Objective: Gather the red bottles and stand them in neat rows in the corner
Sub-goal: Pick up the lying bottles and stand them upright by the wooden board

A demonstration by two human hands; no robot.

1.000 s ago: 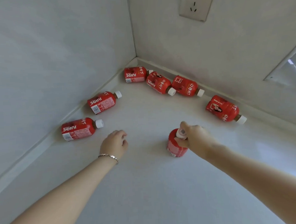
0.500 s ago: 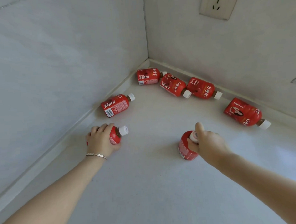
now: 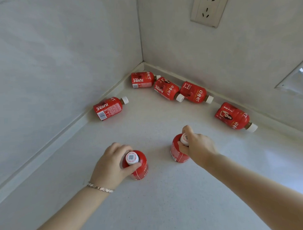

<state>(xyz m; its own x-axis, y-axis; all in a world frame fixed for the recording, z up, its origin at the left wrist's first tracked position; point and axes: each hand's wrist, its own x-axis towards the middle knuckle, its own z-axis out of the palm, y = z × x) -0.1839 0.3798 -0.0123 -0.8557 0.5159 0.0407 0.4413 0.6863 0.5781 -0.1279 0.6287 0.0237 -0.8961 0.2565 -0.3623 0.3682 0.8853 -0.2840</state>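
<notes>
My left hand (image 3: 110, 165) grips a red bottle (image 3: 139, 168) that stands upright on the white surface, its white cap facing up. My right hand (image 3: 197, 146) holds a second upright red bottle (image 3: 177, 154) by its cap, a little to the right. Several more red bottles lie on their sides. One (image 3: 108, 108) rests against the left wall. Three lie near the corner: one (image 3: 142, 79) in the corner itself, then two (image 3: 166, 89) (image 3: 193, 92) along the back wall. Another fallen bottle (image 3: 233, 116) lies further right by the back wall.
Two white walls meet at the corner (image 3: 143, 63), with a low ledge along each. A wall socket (image 3: 209, 8) sits high on the back wall. A slanted frame edge (image 3: 293, 79) shows at the right.
My left hand took the bottle lying by the left wall, carried it toward the middle and stood it upright. My right hand stayed on its upright bottle.
</notes>
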